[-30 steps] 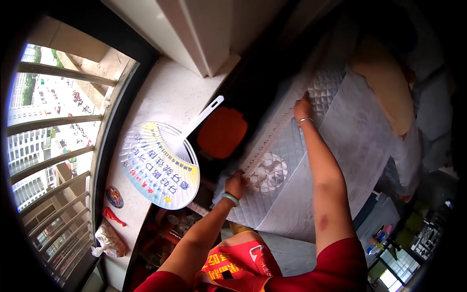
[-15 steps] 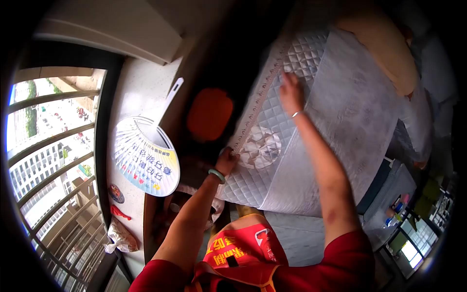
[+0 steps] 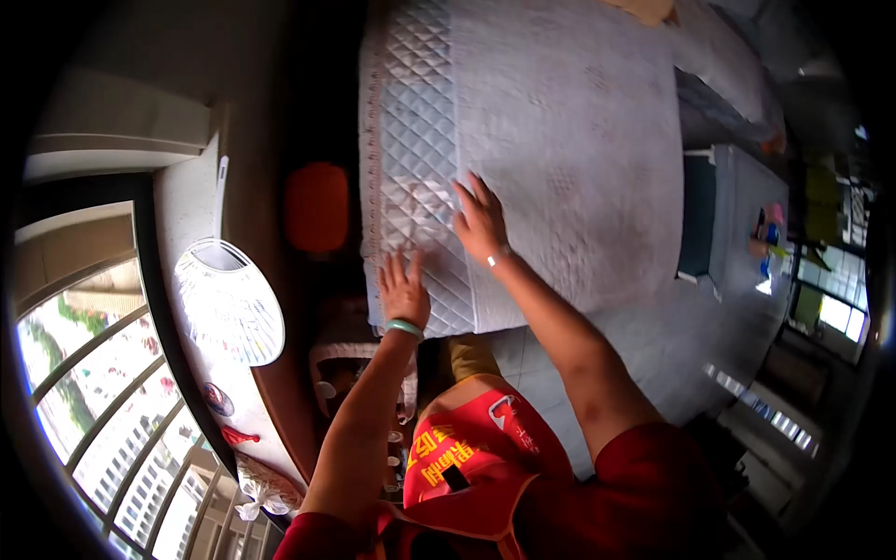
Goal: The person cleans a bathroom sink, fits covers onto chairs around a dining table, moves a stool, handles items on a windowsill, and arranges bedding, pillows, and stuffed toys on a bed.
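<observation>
A pale quilted mattress pad [image 3: 420,112] with a patterned border lies in front of me, and a light, thin sheet [image 3: 569,140] covers its right part. Near the pad's front left corner, my left hand [image 3: 406,297] rests flat with fingers spread. Further up and to the right, my right hand [image 3: 481,224] reaches over the line where the sheet meets the quilting, its fingers apart. Neither hand holds anything. Whether the right palm presses on the cloth or hovers just above it, I cannot tell.
On the window sill at left lie a white hand fan [image 3: 229,303], a red object [image 3: 240,436] and a tied plastic bag [image 3: 266,485]. An orange stool-like object [image 3: 316,207] stands in the dark gap beside the bed. Grey floor [image 3: 616,383] stretches to the right.
My left hand has gone from gripping the pad's left edge to lying flat on top. My right hand has come nearer to me. The whole view has turned.
</observation>
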`<action>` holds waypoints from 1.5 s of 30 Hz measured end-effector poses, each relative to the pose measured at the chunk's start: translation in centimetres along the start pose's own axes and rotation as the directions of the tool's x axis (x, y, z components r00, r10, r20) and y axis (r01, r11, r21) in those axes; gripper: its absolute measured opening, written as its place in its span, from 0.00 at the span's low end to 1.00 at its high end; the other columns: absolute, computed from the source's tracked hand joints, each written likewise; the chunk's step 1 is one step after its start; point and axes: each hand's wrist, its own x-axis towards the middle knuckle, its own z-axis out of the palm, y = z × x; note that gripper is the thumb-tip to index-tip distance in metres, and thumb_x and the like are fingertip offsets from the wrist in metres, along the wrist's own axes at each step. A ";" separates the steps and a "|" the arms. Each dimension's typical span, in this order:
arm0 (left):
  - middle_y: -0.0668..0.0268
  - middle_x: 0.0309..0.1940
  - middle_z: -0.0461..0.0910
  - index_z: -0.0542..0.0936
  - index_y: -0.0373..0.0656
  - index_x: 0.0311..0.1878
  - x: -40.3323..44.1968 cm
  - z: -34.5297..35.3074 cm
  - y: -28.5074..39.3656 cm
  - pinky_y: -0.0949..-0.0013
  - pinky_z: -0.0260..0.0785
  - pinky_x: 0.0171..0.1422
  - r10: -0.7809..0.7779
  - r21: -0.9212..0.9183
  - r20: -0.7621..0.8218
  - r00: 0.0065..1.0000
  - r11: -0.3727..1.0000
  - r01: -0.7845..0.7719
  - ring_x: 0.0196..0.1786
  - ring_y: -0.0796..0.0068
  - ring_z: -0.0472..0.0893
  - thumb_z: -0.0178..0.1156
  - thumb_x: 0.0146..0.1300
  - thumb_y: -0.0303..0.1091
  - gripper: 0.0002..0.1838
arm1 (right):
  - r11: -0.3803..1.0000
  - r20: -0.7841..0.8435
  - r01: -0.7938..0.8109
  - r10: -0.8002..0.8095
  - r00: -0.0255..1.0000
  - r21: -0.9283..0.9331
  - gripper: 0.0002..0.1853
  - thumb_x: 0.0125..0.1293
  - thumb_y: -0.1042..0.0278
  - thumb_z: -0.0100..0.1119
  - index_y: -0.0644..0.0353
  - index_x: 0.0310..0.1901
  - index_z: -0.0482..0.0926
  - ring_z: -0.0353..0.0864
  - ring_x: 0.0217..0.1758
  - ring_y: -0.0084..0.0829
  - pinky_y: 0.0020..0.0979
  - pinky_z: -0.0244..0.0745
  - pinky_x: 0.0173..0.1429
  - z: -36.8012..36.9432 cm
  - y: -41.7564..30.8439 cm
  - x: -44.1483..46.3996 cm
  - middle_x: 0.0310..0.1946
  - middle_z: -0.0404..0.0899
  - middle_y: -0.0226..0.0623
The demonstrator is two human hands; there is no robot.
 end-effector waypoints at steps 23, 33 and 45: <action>0.45 0.61 0.53 0.62 0.42 0.59 -13.8 4.8 -1.4 0.56 0.50 0.66 0.005 0.139 0.539 0.843 0.986 -0.095 0.64 0.47 0.54 0.55 0.49 0.40 0.33 | 0.815 0.700 -0.514 0.201 0.685 0.268 0.21 0.57 0.60 0.46 0.59 0.52 0.67 0.65 0.56 0.43 0.37 0.60 0.58 -6.5 5.9 -30.3 0.53 0.67 0.46; 0.50 0.47 0.73 0.69 0.37 0.54 -23.9 17.1 17.2 0.61 0.60 0.60 0.351 -0.081 0.598 0.721 0.921 -0.382 0.53 0.54 0.70 0.54 0.49 0.39 0.27 | 0.882 0.849 -0.466 0.191 0.493 0.072 0.22 0.57 0.56 0.45 0.59 0.50 0.71 0.74 0.48 0.41 0.35 0.67 0.52 -27.6 23.6 -52.3 0.45 0.75 0.45; 0.54 0.42 0.76 0.71 0.43 0.52 -15.2 11.1 43.7 0.65 0.70 0.49 0.191 -0.276 0.490 0.851 0.960 -0.056 0.44 0.62 0.77 0.56 0.51 0.37 0.23 | 0.766 0.448 -0.595 0.456 0.769 0.242 0.22 0.57 0.55 0.50 0.58 0.51 0.70 0.76 0.45 0.39 0.33 0.69 0.49 -47.3 35.6 -43.0 0.41 0.77 0.46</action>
